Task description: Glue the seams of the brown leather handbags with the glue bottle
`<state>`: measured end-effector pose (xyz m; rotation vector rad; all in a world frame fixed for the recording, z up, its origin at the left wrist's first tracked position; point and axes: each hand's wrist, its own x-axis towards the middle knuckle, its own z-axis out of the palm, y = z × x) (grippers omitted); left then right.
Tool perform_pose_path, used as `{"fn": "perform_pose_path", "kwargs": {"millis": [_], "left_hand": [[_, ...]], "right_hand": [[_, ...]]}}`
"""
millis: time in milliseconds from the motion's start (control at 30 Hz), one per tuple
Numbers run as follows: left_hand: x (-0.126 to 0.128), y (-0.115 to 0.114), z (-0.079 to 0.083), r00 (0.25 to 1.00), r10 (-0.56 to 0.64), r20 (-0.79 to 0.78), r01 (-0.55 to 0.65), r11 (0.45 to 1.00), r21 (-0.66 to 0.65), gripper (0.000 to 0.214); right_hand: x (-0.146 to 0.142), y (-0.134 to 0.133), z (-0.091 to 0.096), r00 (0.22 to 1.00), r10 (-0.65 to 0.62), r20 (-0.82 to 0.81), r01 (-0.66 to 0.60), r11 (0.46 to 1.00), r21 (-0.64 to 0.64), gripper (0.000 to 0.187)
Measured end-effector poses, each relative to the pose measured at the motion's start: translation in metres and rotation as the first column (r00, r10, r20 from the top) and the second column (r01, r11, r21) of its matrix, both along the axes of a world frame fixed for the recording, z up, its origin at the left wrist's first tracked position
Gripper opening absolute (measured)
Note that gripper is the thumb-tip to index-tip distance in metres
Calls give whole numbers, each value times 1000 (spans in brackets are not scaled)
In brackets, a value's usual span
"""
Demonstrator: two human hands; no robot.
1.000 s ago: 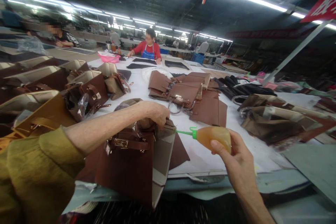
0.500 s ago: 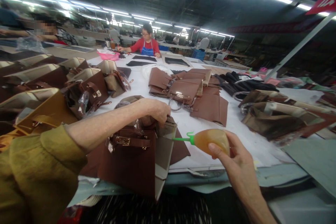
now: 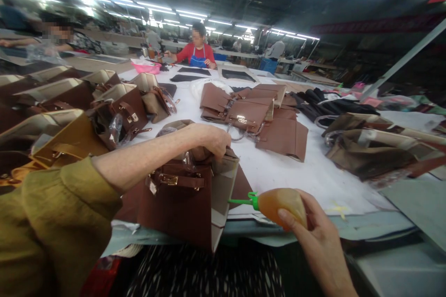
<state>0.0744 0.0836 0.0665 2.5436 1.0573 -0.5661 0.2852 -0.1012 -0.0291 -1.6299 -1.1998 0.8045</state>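
A dark brown handbag [image 3: 181, 204] with a brass clasp stands upright at the near edge of the white table [image 3: 313, 176]. My left hand [image 3: 212, 140] is closed on its top edge, holding it steady. My right hand [image 3: 313, 236] grips an amber squeeze bottle [image 3: 280, 204] with a green nozzle. The nozzle tip touches the bag's pale side panel [image 3: 223, 195] low down.
Rows of tan and brown bags [image 3: 80, 116] stand to the left. Flat brown bag pieces [image 3: 258, 116] lie in the middle, more bags [image 3: 369, 148] at the right. A person in red with a blue apron [image 3: 197, 53] works at the far end; another person [image 3: 62, 39] is at far left.
The bottle's nozzle has slid down the bag's side panel, from near the top edge to low on it. My left hand has kept its hold on the bag's top.
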Motion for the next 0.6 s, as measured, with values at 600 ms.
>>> {"fn": "perform_pose_path", "kwargs": {"millis": [600], "left_hand": [[-2, -4, 0, 994, -74, -79, 79, 995, 65, 42]], "right_hand": [[1, -26, -21, 998, 56, -41, -61, 987, -152, 51]]}}
